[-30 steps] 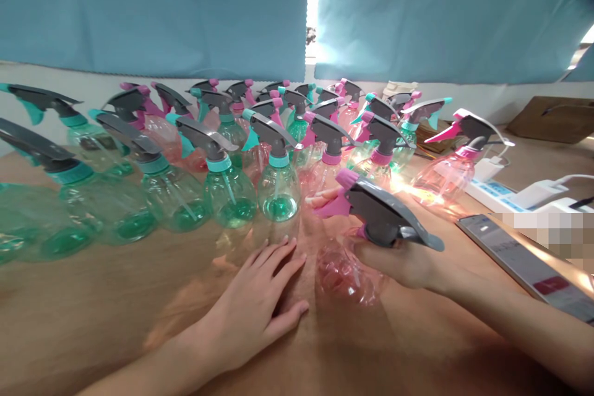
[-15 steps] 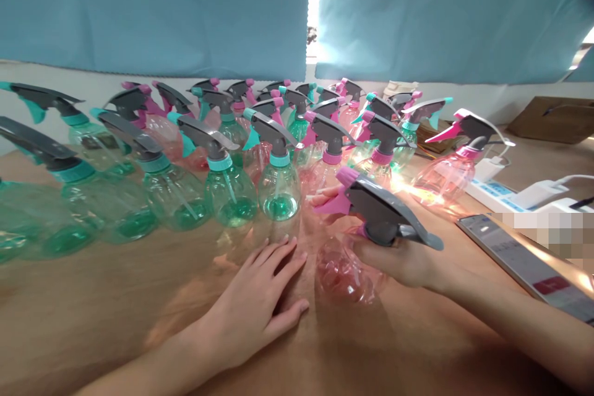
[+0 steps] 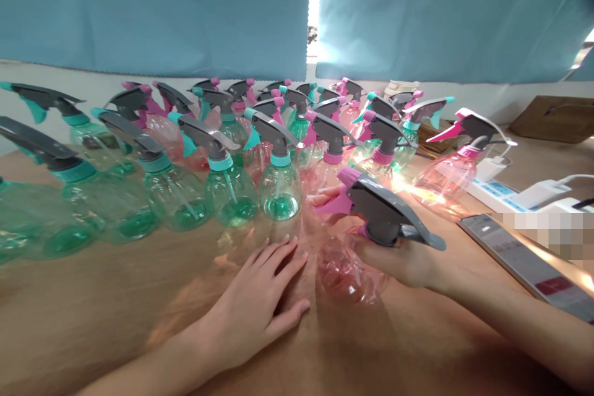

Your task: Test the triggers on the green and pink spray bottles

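My right hand is wrapped round the neck of a clear pink spray bottle with a grey and pink trigger head; its fingers pass behind the bottle, partly hidden. The bottle stands upright on the wooden table. Flat on the tabletop to its left lies my left hand, fingers stretched out and holding nothing. Just beyond the left fingertips stands a green spray bottle with a turquoise collar, and beside it another green spray bottle.
Several more green and pink spray bottles crowd the table's far side. A lone pink spray bottle stands at right, near a white power strip with plugged chargers. A phone lies by my right forearm. Behind hang blue blinds.
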`<action>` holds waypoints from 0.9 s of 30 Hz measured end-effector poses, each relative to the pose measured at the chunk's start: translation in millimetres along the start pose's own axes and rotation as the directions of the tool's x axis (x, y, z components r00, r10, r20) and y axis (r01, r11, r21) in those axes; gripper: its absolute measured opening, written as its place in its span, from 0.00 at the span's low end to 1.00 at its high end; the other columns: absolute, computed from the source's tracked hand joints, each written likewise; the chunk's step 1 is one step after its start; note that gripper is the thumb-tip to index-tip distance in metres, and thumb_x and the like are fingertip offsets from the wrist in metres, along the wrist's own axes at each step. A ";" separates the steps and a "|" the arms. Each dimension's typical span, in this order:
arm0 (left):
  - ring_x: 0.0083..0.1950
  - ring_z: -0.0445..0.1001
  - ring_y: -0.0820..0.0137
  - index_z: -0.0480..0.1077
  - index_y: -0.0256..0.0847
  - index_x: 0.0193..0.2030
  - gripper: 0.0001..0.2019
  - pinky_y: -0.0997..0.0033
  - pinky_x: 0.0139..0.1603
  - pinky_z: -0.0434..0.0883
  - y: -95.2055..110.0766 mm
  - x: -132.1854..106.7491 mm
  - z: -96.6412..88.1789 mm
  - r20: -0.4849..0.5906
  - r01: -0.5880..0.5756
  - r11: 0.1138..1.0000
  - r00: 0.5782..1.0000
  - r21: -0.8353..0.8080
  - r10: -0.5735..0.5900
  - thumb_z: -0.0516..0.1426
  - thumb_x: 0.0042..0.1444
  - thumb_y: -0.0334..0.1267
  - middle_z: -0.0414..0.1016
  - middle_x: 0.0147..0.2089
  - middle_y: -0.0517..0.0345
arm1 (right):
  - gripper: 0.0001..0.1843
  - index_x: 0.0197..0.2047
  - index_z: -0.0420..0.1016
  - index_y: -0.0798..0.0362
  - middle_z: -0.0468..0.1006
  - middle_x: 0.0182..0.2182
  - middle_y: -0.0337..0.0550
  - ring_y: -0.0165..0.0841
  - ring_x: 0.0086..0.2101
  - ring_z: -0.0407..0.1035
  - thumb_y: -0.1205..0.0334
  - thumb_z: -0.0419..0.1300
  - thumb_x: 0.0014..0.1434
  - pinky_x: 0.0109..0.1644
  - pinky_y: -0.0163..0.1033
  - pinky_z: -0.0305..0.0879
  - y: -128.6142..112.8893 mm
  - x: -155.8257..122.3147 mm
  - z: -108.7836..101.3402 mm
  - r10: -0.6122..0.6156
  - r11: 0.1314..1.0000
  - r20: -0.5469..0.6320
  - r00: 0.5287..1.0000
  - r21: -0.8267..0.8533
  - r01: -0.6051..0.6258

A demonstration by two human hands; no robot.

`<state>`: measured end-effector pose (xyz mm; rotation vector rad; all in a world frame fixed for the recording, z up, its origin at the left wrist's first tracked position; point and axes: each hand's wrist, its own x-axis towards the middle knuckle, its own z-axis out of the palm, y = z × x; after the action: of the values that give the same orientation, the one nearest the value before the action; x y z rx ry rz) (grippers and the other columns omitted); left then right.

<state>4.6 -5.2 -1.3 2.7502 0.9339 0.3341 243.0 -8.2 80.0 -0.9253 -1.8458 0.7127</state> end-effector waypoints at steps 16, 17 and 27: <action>0.69 0.56 0.51 0.60 0.39 0.68 0.27 0.45 0.66 0.59 1.9 1.6 -1.7 0.023 0.002 1.000 1.000 0.006 -0.002 0.55 0.65 0.47 0.58 0.70 0.44 | 0.12 0.35 0.70 0.47 0.70 0.30 0.38 0.31 0.29 0.63 0.72 0.56 0.48 0.30 0.35 0.67 -5.6 0.3 4.4 0.127 0.982 0.002 0.992 0.139 -0.126; 0.69 0.56 0.50 0.60 0.38 0.68 0.27 0.45 0.66 0.59 2.1 1.9 -2.1 0.030 0.003 1.000 1.000 0.007 -0.004 0.55 0.65 0.47 0.58 0.70 0.44 | 0.12 0.35 0.71 0.47 0.70 0.29 0.37 0.31 0.30 0.63 0.72 0.56 0.47 0.30 0.35 0.67 -6.5 0.8 4.4 0.121 0.982 -0.004 0.993 0.149 -0.119; 0.69 0.56 0.51 0.59 0.40 0.68 0.27 0.45 0.66 0.60 0.8 1.2 -2.0 0.024 -0.001 1.000 1.000 0.018 0.000 0.54 0.66 0.48 0.58 0.70 0.45 | 0.15 0.19 0.51 0.50 0.49 0.15 0.27 0.23 0.18 0.45 0.74 0.56 0.44 0.19 0.30 0.47 2.1 -6.6 -1.6 0.204 0.962 0.040 0.978 0.175 -0.208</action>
<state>5.5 -4.8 1.0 2.7647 0.9349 0.2937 247.0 -12.5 75.8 -1.0035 -1.6867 1.0032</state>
